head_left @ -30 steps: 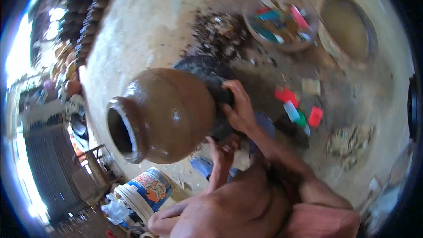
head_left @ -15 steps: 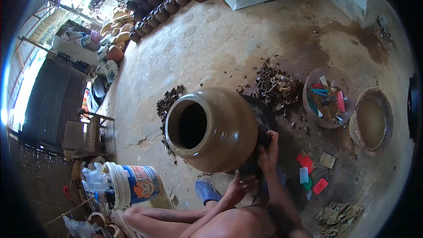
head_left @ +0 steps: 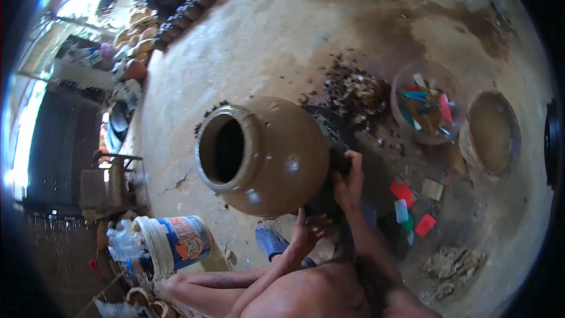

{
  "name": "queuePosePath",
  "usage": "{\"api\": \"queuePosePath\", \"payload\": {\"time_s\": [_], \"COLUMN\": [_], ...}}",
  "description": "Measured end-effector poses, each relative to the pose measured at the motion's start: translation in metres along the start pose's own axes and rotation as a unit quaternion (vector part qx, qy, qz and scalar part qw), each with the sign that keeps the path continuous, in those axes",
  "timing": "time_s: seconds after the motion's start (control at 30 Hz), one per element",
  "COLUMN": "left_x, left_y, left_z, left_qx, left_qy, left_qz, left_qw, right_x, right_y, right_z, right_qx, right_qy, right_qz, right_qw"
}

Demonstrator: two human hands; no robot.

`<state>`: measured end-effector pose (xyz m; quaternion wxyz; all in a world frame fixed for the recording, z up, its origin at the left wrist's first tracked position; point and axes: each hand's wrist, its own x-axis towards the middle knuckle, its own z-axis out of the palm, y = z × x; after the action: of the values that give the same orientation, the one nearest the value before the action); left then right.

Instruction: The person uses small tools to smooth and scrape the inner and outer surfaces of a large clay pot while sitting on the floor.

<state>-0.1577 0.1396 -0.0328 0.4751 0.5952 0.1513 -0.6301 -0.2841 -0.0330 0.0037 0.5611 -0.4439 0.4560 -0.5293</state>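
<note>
Wet clay jar (head_left: 288, 153) sat just left of the right hand's (head_left: 351, 184) fingers, clenched around a dark lump (head_left: 339, 160) by its base; the left hand's (head_left: 307, 232) fingers hung loosely open. Looked heavy, slick, probably dentable, so cradling the belly beat grabbing the rim. Floor (head_left: 235, 47) stretched beyond the fingers, plastic tub (head_left: 406, 126) to their right.

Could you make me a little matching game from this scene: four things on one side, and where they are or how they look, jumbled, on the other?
Things
1. Large round brown clay pot
2. Round see-through plastic tub
3. Round mud-stained basin
4. White-and-blue plastic bucket

Clues
A. Filled with cloudy tan liquid
B. At the picture's lower left
C. Glossy, its dark mouth facing left in the picture
D. Contains pink and blue pieces

Pairs: 1-C, 2-D, 3-A, 4-B
</note>
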Motion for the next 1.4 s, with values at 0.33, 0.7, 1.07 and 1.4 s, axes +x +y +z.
{"api": "queuePosePath", "payload": {"time_s": [0.33, 0.7, 1.07, 1.4], "left_x": [0.071, 0.1, 0.113, 0.139], "left_y": [0.078, 0.102, 0.125, 0.145], "left_z": [-0.098, -0.088, -0.116, -0.143], "left_qx": [0.346, 0.234, 0.263, 0.3], "left_qy": [-0.014, -0.121, -0.076, -0.055], "left_qz": [0.462, 0.421, 0.389, 0.351], "left_qw": [0.816, 0.868, 0.88, 0.885], "right_x": [-0.016, -0.058, -0.104, -0.161], "right_y": [0.008, -0.005, -0.059, -0.021], "right_z": [0.002, -0.042, -0.279, -0.331], "right_qx": [-0.033, -0.047, -0.438, -0.62], "right_qy": [0.027, -0.009, 0.193, 0.328], "right_qz": [-0.04, -0.011, -0.014, 0.161], "right_qw": [0.998, 0.999, 0.878, 0.695]}}
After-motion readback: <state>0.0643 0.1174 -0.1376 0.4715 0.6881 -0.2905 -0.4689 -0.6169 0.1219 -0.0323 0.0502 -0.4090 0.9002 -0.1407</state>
